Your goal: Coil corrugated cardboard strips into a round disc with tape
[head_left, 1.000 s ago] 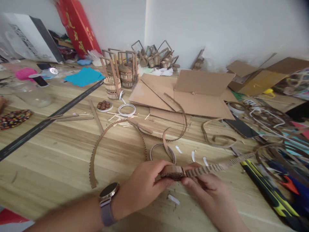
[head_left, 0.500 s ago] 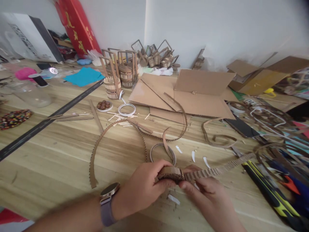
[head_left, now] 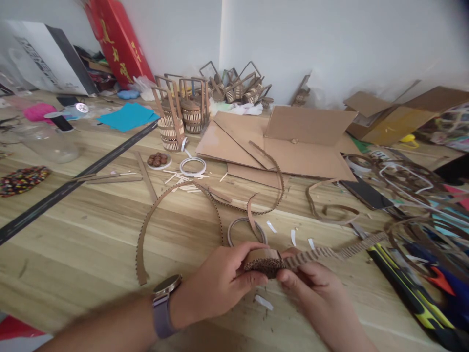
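Note:
My left hand, with a watch on its wrist, pinches a tightly wound roll of corrugated cardboard strip just above the wooden table. My right hand grips the same roll from the right, fingers closed on it. The unwound tail of the strip runs off to the right across the table. A tape ring lies just beyond the roll.
Curved corrugated strips and white paper scraps lie around the hands. Flat cardboard sheets sit behind, small cardboard baskets farther back. A long black ruler crosses the left; cutters and coloured clutter fill the right.
The roll shifted slightly left and then back between my fingers, turning a little as the tail drew in. Both hands kept their grip throughout.

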Tool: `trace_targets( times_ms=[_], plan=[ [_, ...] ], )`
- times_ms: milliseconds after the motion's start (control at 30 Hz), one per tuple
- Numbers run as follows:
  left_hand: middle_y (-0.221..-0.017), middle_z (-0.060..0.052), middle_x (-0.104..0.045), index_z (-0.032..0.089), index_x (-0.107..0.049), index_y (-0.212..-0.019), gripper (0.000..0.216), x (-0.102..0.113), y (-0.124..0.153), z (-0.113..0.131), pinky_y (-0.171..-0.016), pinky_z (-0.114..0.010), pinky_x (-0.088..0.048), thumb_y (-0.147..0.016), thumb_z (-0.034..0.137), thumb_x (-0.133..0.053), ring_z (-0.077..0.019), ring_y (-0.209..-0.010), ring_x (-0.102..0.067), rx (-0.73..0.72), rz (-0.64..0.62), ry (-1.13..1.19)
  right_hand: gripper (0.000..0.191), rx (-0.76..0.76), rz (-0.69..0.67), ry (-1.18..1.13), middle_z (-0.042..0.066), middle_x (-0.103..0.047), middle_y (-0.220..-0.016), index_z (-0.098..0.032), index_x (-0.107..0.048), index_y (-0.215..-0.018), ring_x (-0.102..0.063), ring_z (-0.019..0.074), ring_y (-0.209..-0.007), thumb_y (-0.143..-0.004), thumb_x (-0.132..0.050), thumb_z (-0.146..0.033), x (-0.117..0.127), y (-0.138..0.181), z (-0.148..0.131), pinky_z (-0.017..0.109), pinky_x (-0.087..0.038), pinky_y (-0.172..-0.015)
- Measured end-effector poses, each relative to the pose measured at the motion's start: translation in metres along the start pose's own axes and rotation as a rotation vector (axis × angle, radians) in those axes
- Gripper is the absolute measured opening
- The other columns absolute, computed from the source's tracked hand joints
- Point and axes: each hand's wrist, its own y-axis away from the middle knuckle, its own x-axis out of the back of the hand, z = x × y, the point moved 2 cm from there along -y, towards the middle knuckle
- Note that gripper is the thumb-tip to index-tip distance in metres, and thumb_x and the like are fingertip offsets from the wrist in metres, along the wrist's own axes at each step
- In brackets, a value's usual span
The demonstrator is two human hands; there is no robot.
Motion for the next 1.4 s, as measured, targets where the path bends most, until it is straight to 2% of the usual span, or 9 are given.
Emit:
trace_targets(
  times_ms=[133,267,433,667,933,1067,1400],
  plan=[
    [-0.107,-0.005,-0.071,0.02,-0.055,-0.127,0.037,0.0,0.002,-0.002,-0.077,-0.025,-0.049,-0.095,0.04,-0.056,-0.0201,-0.093,-0.067,-0.006,0.006,-0.047,0.034,-0.037,-0.004,0.003,0.002,-0.066,-0.063,-0.019,-0.072,-0.072,-0.058,0.0168,-0.058,-0.084,-0.064,-0.049,0.001,0.001,0.003,0.024,-0.048,-0.053],
    [-0.097,-0.006,-0.072,0.019,-0.06,-0.114,0.031,0.0,0.003,-0.002,-0.081,-0.028,-0.048,-0.1,0.041,-0.044,-0.022,-0.093,-0.067,-0.03,0.004,-0.208,0.034,-0.061,-0.029,0.015,0.003,-0.068,-0.064,-0.019,-0.073,-0.071,-0.06,0.0175,-0.059,-0.083,-0.064,-0.049,0.003,-0.001,0.002,0.024,-0.049,-0.055],
    [-0.093,-0.005,-0.072,0.019,-0.06,-0.104,0.026,-0.001,0.003,-0.003,-0.074,-0.027,-0.047,-0.101,0.037,-0.042,-0.022,-0.086,-0.068,-0.013,0.014,-0.351,0.033,-0.035,-0.038,0.047,0.003,-0.071,-0.068,-0.02,-0.075,-0.073,-0.063,0.0179,-0.062,-0.084,-0.064,-0.049,0.003,-0.005,-0.007,0.024,-0.05,-0.057],
    [-0.08,-0.001,-0.069,0.019,-0.058,-0.092,0.02,-0.001,0.002,-0.002,-0.061,-0.024,-0.04,-0.1,0.033,-0.046,-0.0186,-0.07,-0.064,-0.065,0.039,-0.426,0.05,-0.009,0.044,0.032,0.002,-0.07,-0.065,-0.023,-0.078,-0.072,-0.062,0.0172,-0.058,-0.079,-0.059,-0.069,0.002,-0.006,-0.021,0.024,-0.049,-0.056],
    [-0.082,-0.002,-0.069,0.02,-0.057,-0.092,0.021,-0.002,0.003,-0.003,-0.063,-0.024,-0.041,-0.101,0.034,-0.044,-0.019,-0.074,-0.065,-0.057,0.024,-0.466,0.051,0.034,0.088,0.041,0.004,-0.075,-0.073,-0.025,-0.081,-0.079,-0.068,0.0207,-0.067,-0.077,-0.059,-0.071,0.004,-0.006,-0.028,0.027,-0.054,-0.066],
    [-0.087,-0.003,-0.071,0.02,-0.058,-0.096,0.021,-0.002,0.002,-0.002,-0.067,-0.025,-0.042,-0.101,0.035,-0.044,-0.0207,-0.08,-0.067,-0.026,-0.02,-0.465,0.05,0.062,0.102,0.088,0.005,-0.075,-0.071,-0.026,-0.079,-0.072,-0.067,0.0211,-0.064,-0.079,-0.058,-0.07,0.005,-0.005,-0.028,0.03,-0.055,-0.067],
    [-0.086,-0.004,-0.07,0.019,-0.058,-0.093,0.016,-0.003,0.001,-0.003,-0.066,-0.024,-0.041,-0.1,0.028,-0.046,-0.02,-0.08,-0.066,-0.035,-0.054,-0.465,0.049,0.225,0.097,0.248,0.0,-0.064,-0.049,-0.026,-0.074,-0.063,-0.056,0.016,-0.042,-0.087,-0.053,-0.063,0.003,-0.005,-0.019,0.026,-0.049,-0.05]
  ],
)
